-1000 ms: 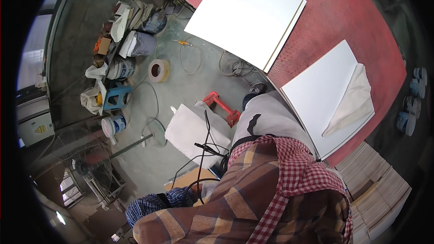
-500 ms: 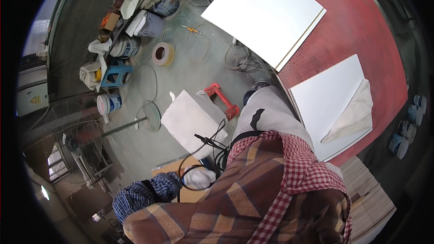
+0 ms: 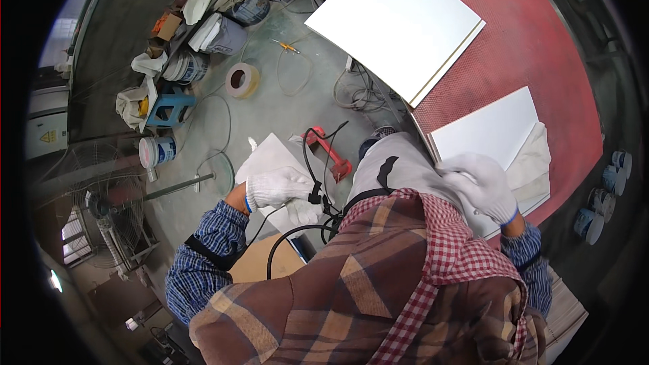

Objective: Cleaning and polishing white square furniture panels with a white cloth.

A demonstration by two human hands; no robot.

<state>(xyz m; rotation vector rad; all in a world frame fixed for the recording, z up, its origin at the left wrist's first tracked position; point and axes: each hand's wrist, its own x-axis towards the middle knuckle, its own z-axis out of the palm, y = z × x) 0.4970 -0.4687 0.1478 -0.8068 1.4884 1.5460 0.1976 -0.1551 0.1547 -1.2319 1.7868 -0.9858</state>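
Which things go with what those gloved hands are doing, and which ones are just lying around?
Seem to belong:
White panel by the right hand
Pale cloth on that panel
White gloves

Seem just lying around:
Brown roll
Blue stool
Bucket near the stool

Red, mesh-textured table (image 3: 564, 101) beside the white-gloved right hand (image 3: 478, 186)
On it, a flat white rectangular panel (image 3: 483, 128) lies partly hidden by this hand; another flat white rectangular panel (image 3: 399, 27) lies farther from it.
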